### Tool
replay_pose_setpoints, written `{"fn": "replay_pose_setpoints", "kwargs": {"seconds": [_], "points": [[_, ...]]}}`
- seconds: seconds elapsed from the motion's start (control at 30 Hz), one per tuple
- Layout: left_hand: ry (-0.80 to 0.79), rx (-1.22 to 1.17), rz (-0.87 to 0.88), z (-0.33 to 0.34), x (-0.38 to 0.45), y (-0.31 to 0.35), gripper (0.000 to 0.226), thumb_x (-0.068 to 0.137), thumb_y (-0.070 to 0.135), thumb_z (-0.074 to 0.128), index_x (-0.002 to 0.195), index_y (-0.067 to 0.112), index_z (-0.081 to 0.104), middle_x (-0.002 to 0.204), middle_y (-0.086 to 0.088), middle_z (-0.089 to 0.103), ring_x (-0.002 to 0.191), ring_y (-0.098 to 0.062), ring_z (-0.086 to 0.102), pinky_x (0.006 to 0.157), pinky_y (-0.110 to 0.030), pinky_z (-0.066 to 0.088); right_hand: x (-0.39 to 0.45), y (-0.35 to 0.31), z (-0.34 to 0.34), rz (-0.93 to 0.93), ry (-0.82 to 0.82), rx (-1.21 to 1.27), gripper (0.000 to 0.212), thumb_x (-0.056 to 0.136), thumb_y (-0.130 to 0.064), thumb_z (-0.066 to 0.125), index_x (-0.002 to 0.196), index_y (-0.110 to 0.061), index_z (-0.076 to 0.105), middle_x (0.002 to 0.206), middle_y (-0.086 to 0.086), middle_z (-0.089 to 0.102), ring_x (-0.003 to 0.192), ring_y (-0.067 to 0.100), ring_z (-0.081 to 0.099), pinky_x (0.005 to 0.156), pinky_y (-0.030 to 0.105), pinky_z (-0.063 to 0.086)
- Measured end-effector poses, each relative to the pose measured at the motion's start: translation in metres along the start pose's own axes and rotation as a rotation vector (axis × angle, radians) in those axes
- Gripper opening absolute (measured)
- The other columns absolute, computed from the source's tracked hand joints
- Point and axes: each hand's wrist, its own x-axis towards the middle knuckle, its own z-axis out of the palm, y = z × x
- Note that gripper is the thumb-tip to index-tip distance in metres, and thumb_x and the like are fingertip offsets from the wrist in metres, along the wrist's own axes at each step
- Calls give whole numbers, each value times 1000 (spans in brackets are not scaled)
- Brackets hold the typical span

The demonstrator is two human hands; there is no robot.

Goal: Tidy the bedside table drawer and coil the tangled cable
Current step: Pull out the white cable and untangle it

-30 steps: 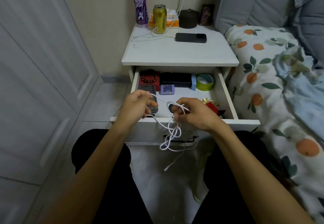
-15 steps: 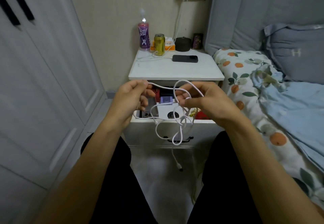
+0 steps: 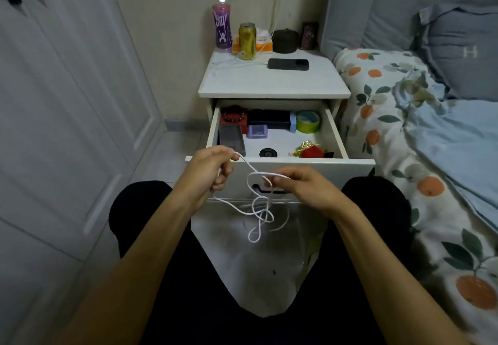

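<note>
I see both hands held in front of the open drawer (image 3: 334, 131) of the white bedside table (image 3: 272, 85), with the tangled white cable (image 3: 258, 209) strung between them. My left hand (image 3: 208, 174) has its fingers curled round one stretch of the cable, pinching it where it leaves the fist near the thumb. My right hand (image 3: 304, 185) pinches another stretch between thumb and forefinger, its other fingers curled under. From the two grips the cable sags into a knot of loops that hangs in the air below the hands, in front of the drawer's face and above the pale floor between my knees.

Inside the drawer, along the back, sit a red box with a bead bracelet (image 3: 234, 118), a black box (image 3: 269, 118) and a green roll of tape (image 3: 308, 122). A small purple case (image 3: 258, 131) lies just in front of the black box, a dark flat case (image 3: 231, 138) lies along the left wall, a black round disc (image 3: 268, 153) sits near the front, and a red pouch with gold trim (image 3: 311, 151) rests at the front right.

On the tabletop lie a black phone (image 3: 288, 64) with a charging cord, a gold can (image 3: 247, 40), a purple bottle (image 3: 222, 30) and a dark round jar (image 3: 285, 40). The bed with its orange-print sheet (image 3: 377, 118) is on my right.
</note>
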Motion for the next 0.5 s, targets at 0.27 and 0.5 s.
{"fn": "replay_pose_setpoints", "kwargs": {"seconds": [0.27,0.5], "points": [[37,-76,31,-2,30,-7,25,101,13,43,86,7,63,58,-1,47,40,-8,29,37,-18,21,10,27,-10,119,1,-340,22,91,-14,59,104,-26,72,98,-10,64,89,7,56,83,22,41],[-103,20,91,5,40,-7,24,102,12,42,90,3,61,56,-1,50,42,-9,34,38,-19,26,46,3,5,-193,29,-225,35,88,-51,61,117,-31,64,105,-12,68,94,1,61,81,21,49]]}}
